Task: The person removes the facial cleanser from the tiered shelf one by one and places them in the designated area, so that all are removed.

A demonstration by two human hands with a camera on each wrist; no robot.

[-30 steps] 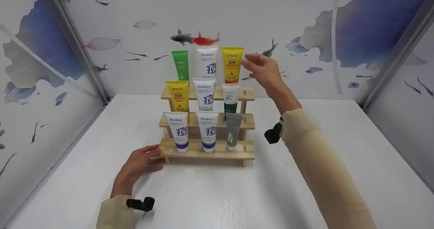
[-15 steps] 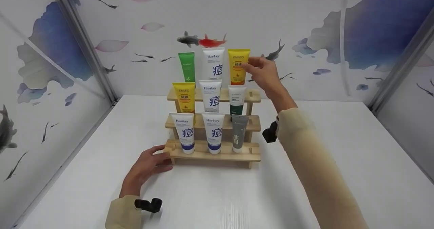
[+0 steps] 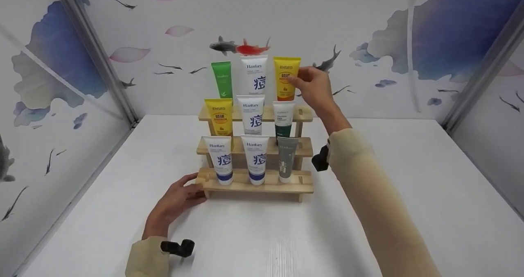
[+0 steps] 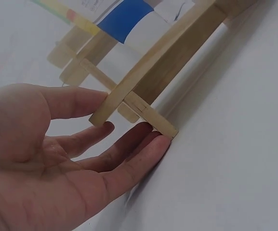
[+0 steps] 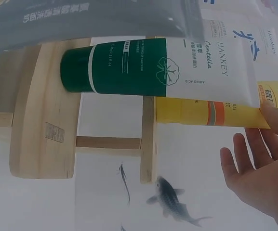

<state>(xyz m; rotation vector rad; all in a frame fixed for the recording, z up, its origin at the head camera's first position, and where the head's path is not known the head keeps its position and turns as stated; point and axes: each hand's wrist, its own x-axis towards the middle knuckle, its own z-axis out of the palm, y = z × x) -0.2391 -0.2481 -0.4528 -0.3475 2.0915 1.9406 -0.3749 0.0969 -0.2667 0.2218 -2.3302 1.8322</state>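
My right hand (image 3: 315,86) pinches the right side of a yellow squeeze tube (image 3: 286,90), lettered ENSEO, at the right of the rack's top tier. In the right wrist view, the fingers and thumb meet near the yellow tube's (image 5: 187,111) flat upper end, while its cap end is at the top board. My left hand (image 3: 176,201) holds the left end of the three-tier wooden rack's (image 3: 245,187) lowest board. Seen from the left wrist, the thumb is against that board (image 4: 124,91) and the other fingers lie below it, at the short leg.
Standing cap-down on the rack are white Hankey tubes (image 3: 256,154), a green tube (image 3: 221,78), another yellow tube (image 3: 220,117), a white-and-green tube (image 3: 283,115) and a grey tube (image 3: 287,156). Painted panels (image 3: 348,14) enclose the white table (image 3: 254,236).
My right hand has moved left from beside the top-right yellow tube and taken hold of it. My left hand stays at the rack; the head view shifts slightly.
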